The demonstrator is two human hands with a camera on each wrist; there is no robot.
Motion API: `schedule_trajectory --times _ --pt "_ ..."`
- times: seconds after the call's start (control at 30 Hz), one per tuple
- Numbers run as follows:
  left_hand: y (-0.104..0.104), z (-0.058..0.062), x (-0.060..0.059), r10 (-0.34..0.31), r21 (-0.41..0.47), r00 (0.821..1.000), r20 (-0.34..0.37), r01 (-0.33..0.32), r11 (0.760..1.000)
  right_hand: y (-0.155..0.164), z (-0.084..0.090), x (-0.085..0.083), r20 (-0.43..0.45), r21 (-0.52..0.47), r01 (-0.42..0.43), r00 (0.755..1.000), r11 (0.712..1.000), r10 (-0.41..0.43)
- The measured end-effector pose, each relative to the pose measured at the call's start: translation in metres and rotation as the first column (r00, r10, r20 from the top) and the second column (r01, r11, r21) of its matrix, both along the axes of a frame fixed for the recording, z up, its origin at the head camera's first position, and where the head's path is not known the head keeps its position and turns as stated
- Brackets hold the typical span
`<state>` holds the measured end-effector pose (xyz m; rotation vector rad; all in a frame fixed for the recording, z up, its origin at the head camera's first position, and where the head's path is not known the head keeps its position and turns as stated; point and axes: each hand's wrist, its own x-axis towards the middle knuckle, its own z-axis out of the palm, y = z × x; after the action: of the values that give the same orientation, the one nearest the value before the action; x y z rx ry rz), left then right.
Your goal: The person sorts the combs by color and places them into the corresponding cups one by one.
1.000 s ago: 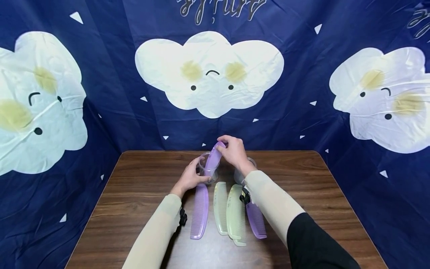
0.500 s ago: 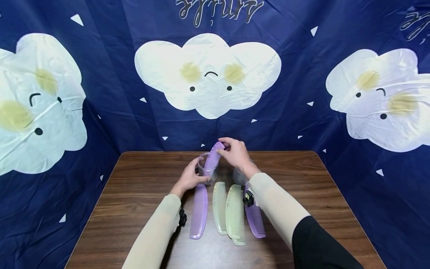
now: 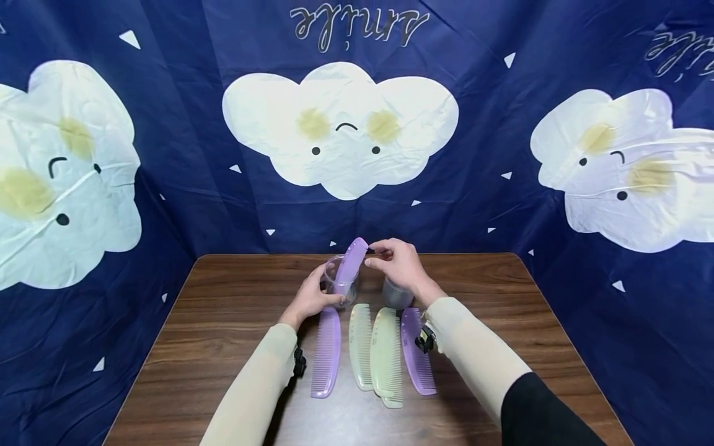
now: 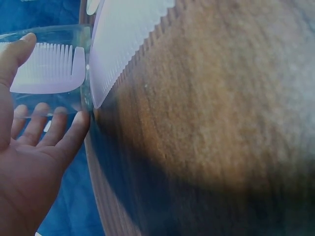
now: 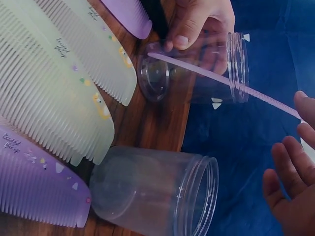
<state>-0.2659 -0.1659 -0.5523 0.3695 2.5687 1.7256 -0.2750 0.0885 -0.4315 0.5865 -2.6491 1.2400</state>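
Purple comb (image 3: 350, 266) standing tilted in a clear jar (image 3: 339, 284).
The left hand (image 3: 310, 298) clasped the jar; the right hand (image 3: 400, 265), fingers relaxed, touched the comb's top.

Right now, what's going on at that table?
A person is standing a purple comb in a clear jar. The left hand holds the jar; the right hand is by the comb's top end, grip unclear. A second clear jar stands beside it. Four more combs lie flat on the wooden table.
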Motion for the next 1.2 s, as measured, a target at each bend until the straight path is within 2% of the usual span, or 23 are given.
schedule_trajectory --times 0.37,0.63,0.8,0.97,1.2 --pt "-0.003 0.0 0.002 -0.018 0.062 1.0 -0.017 0.019 0.998 0.008 -0.014 0.011 0.035 -0.016 -0.062 0.997 0.998 0.062" --pt "-0.002 -0.002 0.002 -0.007 0.017 1.0 -0.001 0.007 1.0 0.009 -0.024 0.02 0.047 0.03 -0.076 0.996 0.997 0.074" --pt "-0.002 -0.002 0.004 -0.005 0.007 1.0 0.022 0.004 1.0 0.01 -0.03 0.025 0.076 0.022 -0.105 0.992 0.994 0.103" --pt "0.0 -0.001 0.005 -0.002 0.021 1.0 0.03 0.001 1.0 0.01 -0.036 0.03 0.05 0.059 -0.133 0.99 0.989 0.13" --pt "0.001 0.003 0.002 -0.003 0.01 1.0 0.019 0.003 1.0 0.008 -0.041 0.036 0.038 0.056 -0.192 0.981 0.98 0.191"
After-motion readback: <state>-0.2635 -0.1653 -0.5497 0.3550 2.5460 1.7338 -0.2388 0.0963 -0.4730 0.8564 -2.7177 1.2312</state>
